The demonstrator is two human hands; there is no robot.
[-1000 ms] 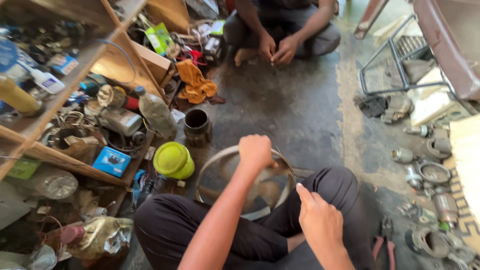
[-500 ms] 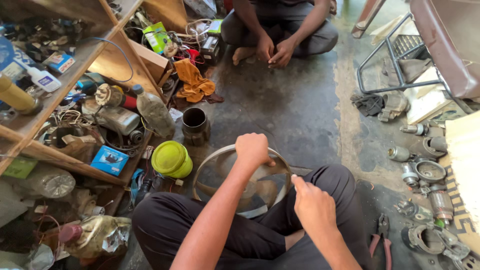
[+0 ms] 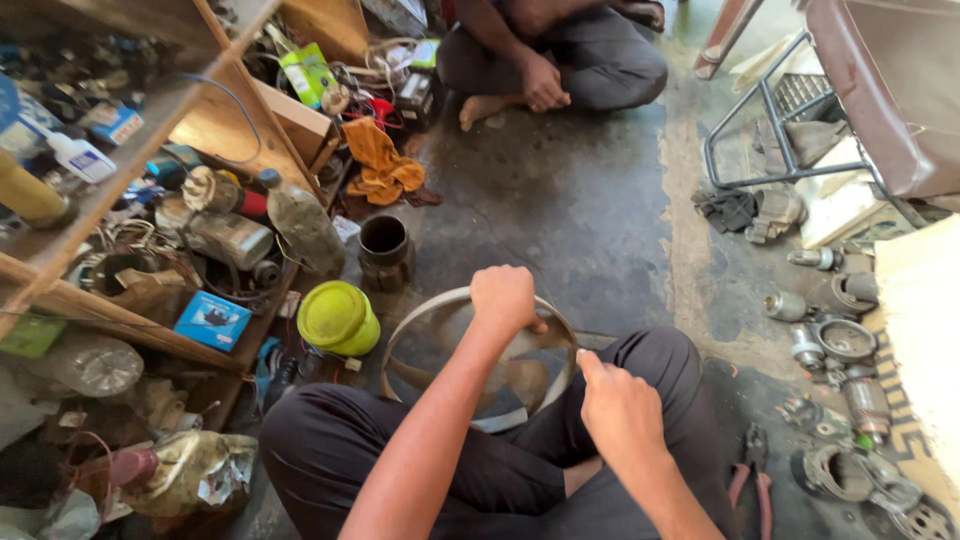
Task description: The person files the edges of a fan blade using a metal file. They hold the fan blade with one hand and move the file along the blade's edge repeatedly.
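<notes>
I sit cross-legged on a dark concrete floor. A round metal fan part [image 3: 455, 365] with a ring rim and blades lies on the floor in front of my knees. My left hand [image 3: 503, 297] is closed over the far side of its rim. My right hand [image 3: 620, 410] hovers over my right knee beside the ring's right edge, fingers curled, thumb toward the rim; whether it holds something small is hidden. A yellow-green round lid [image 3: 338, 318] sits left of the ring.
Wooden shelves [image 3: 110, 180] crammed with bottles, coils and parts stand on the left. A dark metal cylinder [image 3: 385, 250] and an orange rag [image 3: 383, 170] lie ahead. Another person [image 3: 555, 55] sits opposite. Motor parts [image 3: 845, 340], red-handled pliers [image 3: 752, 470] and a chair frame [image 3: 790, 110] lie right.
My right hand has moved up and left toward the ring's edge. The left hand stays on the rim. The view has shifted slightly closer.
</notes>
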